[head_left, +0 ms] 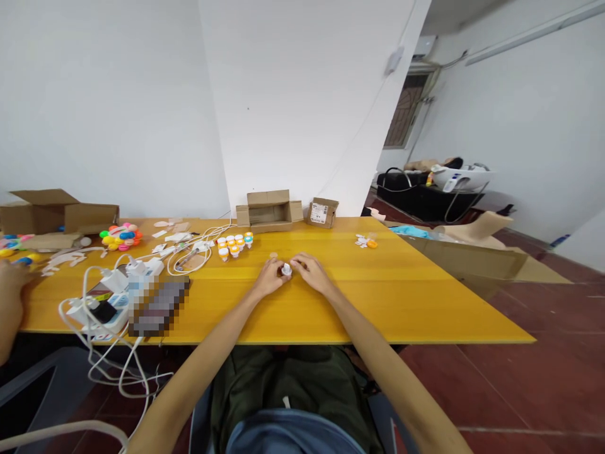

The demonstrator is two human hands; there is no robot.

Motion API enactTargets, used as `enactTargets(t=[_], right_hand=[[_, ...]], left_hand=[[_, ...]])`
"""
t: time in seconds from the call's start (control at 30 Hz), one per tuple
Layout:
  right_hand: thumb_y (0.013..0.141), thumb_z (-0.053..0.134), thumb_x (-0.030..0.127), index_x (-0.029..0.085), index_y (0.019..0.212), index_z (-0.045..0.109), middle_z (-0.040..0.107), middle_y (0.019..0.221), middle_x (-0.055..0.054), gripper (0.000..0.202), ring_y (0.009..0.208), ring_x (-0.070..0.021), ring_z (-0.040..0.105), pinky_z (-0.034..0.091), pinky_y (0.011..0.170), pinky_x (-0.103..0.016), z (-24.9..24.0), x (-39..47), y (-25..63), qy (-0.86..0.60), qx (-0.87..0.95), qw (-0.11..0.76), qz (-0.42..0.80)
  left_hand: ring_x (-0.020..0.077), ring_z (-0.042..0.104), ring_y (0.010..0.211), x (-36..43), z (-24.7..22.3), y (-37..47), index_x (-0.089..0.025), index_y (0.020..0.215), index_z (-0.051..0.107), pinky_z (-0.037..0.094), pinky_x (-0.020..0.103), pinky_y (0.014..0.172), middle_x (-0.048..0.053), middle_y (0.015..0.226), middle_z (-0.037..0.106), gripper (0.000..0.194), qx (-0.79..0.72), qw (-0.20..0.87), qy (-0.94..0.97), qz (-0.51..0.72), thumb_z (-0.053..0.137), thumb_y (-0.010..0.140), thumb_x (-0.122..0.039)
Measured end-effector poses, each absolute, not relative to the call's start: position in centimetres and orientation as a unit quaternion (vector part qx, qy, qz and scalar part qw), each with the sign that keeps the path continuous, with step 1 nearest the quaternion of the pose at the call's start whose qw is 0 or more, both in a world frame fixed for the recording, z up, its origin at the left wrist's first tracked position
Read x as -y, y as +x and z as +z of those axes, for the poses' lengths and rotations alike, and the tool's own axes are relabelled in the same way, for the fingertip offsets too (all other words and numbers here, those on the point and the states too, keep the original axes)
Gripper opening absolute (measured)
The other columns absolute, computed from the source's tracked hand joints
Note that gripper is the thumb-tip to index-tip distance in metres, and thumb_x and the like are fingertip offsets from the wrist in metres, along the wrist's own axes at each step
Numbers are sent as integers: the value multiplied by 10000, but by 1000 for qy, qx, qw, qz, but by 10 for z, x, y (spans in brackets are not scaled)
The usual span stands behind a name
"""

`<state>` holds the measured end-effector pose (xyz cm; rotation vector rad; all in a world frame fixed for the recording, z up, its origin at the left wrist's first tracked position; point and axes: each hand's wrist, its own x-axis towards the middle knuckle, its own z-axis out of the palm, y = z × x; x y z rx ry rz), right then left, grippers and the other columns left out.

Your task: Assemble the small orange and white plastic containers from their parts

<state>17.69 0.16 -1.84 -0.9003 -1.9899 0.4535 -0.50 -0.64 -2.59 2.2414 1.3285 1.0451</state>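
Over the middle of the yellow table [350, 309], my left hand [270, 276] is closed with thumb and fingers around a small white plastic piece [286, 270]. That piece has a narrow top and a wider bottom; its exact kind is too small to tell. My right hand [309, 272] is just to the right, its fingertips drawn together close beside the piece. Whether they grip something small is hidden. Farther back on the left stands a group of several small white pieces with orange or blue bands [235, 244].
Two small cardboard boxes [269, 211] [322, 212] stand at the back edge. On the left are a power strip [118, 302] with tangled white cables, a pixelated dark object [161, 308], colourful balls [121, 236] and another person's arm [10, 302]. Small white and orange parts [366, 241] lie right.
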Motion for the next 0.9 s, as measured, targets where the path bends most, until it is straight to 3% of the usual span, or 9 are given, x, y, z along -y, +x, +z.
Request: enactTargets(t=[0.37, 0.9], right_hand=[[957, 524, 302, 262, 1087, 749, 696, 988, -62, 263, 923, -206, 623, 509, 859, -358, -17, 0, 174, -279, 821, 432, 249], [930, 575, 326, 247, 939, 776, 680, 852, -45, 216, 802, -191, 607, 504, 770, -322, -14, 1, 171, -318, 811, 429, 239]], left_hand=[[197, 567, 829, 6, -27, -4, -184, 903, 659, 481, 345, 817, 21, 837, 630, 178, -459, 180, 782, 383, 706, 736, -226], [196, 560, 818, 9, -22, -3, -188, 833, 639, 478, 342, 818, 9, 789, 601, 106, -464, 178, 787, 366, 680, 753, -246]])
